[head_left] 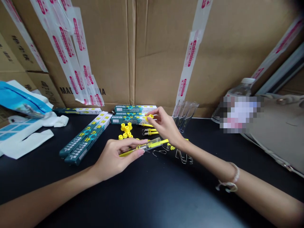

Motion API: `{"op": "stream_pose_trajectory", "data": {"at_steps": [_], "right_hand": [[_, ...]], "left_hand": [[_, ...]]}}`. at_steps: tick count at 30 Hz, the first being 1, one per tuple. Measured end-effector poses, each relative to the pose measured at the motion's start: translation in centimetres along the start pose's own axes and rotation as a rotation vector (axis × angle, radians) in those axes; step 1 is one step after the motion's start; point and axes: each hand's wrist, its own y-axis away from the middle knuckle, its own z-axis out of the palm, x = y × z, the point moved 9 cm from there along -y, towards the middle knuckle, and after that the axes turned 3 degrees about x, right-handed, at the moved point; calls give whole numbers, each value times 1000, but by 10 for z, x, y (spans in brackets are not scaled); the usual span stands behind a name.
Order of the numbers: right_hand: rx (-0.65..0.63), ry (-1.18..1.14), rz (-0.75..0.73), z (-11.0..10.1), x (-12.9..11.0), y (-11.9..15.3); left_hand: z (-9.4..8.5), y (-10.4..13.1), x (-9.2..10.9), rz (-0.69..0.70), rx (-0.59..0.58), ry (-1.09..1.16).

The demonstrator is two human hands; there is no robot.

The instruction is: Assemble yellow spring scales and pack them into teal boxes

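My left hand (114, 158) is closed round a spring scale (154, 144), a clear tube with a yellow rod sticking out of its right end. My right hand (167, 126) pinches a yellow cap (149, 117) between thumb and fingertips, above and apart from the tube. Below that cap, several loose yellow caps (127, 128) lie in a cluster on the black table (156, 193). Yellow rods with metal springs (150, 130) lie just beyond the tube, partly hidden by my right hand. Bent wire hooks (184, 157) rest under my right forearm.
Clear empty tubes (186, 114) stand behind my right wrist. Printed green-and-white boxes (86, 137) lie at left, more boxes (128, 119) at the back. A plastic bottle (243, 88) and a beige bag (280, 126) are at right, blue-and-white packaging (21, 101) at far left. Cardboard (156, 63) walls the back.
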Motion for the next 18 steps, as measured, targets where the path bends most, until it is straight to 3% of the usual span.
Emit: {"op": "stream_pose_trajectory", "data": {"at_steps": [8,12,18], "right_hand": [[28,-55,56,-46,0,43],[33,-155,163,-51,7,54],[-22,-107,74,-47,-8,57]], "left_hand": [[-7,-2,-2,-49,61,19],[-12,-2,-6,-86,107,-20],[-12,-1,-5,-79,111,-26]]}}
